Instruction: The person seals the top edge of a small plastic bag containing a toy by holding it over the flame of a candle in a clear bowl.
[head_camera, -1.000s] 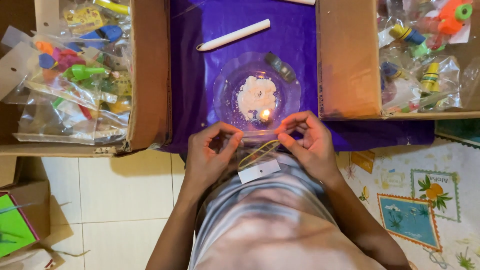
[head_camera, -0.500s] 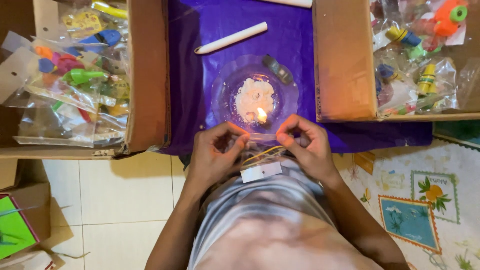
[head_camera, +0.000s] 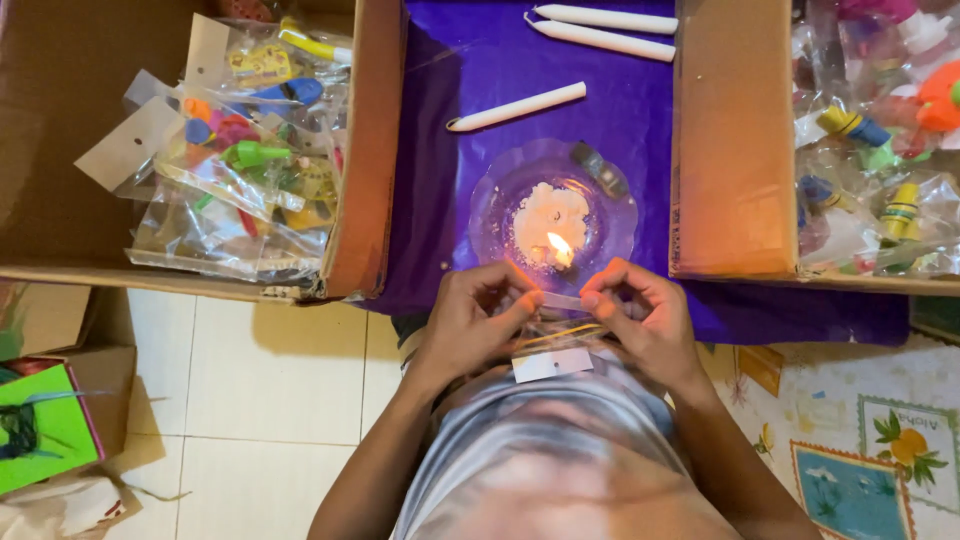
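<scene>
Both hands, left hand (head_camera: 478, 322) and right hand (head_camera: 640, 318), pinch a clear packet (head_camera: 562, 301) beside the flame (head_camera: 560, 248).

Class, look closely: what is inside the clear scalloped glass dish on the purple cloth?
Inside the clear scalloped glass dish sits a white pool of melted wax with a small flame. The dish's near edge is hidden behind the fingers.

Home floor w/ toy-packet boxes (head_camera: 250, 150)
</scene>
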